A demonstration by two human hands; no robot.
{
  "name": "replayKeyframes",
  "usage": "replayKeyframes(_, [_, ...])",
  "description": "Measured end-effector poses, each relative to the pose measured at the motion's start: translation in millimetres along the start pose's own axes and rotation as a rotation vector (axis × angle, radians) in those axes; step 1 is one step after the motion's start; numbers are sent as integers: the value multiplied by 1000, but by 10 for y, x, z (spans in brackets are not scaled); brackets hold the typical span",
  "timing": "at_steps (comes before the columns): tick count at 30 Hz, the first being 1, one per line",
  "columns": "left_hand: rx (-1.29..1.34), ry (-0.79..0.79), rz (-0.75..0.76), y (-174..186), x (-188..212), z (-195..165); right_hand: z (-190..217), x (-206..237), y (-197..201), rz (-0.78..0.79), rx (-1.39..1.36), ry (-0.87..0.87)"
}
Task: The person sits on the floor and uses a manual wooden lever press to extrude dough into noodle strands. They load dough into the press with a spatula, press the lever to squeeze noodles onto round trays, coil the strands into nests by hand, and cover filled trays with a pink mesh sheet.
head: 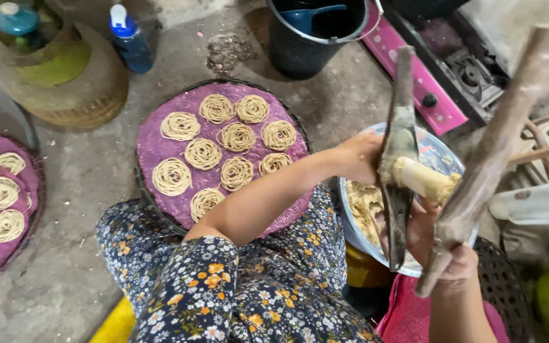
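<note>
A black bucket [306, 44] holding a blue scoop [309, 16], a blue bottle [129, 39] and a pink stove [414, 70] stand beyond the fingers.

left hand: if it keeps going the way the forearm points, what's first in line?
The left hand already sits against the wooden press. Past that, likely the bowl of dough, though depth is hard to judge.

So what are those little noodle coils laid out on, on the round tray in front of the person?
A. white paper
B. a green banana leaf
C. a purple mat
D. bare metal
C: the noodle coils rest in rows on a purple mat that covers the round tray on the floor.
</note>
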State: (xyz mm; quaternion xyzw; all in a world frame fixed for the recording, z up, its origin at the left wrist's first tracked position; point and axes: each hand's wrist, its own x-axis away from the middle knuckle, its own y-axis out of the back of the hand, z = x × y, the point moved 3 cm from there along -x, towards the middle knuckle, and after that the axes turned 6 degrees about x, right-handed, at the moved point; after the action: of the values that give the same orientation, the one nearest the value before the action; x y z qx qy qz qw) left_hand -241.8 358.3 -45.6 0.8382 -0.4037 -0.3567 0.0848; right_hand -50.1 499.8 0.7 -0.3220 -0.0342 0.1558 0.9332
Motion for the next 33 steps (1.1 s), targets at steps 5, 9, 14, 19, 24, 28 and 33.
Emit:
replayKeyframes(5, [1014, 252, 48, -432, -297, 60, -131, 476, 668, -284, 197, 116])
replayKeyframes(9, [772, 366, -87, -877, -434, -40, -303, 558, 885, -500, 563, -47])
replayKeyframes(14, [900, 510, -332, -1104, -490, 37, -499, 496, 920, -547, 547, -57])
replayKeyframes(19, [1040, 431, -395, -1103, -512, 92, -560, 447, 888, -577, 503, -59])
replayKeyframes(24, [859, 426, -497, -1138, -450, 116, -594, 361, 739, -552, 640, 91])
replayKeyframes(28, [836, 391, -518, -1197, -426, 99, -593, 306, 629, -540, 754, 226])
replayKeyframes(33, [933, 498, -480, -1194, -388, 94, -519, 417, 758, -644, 735, 124])
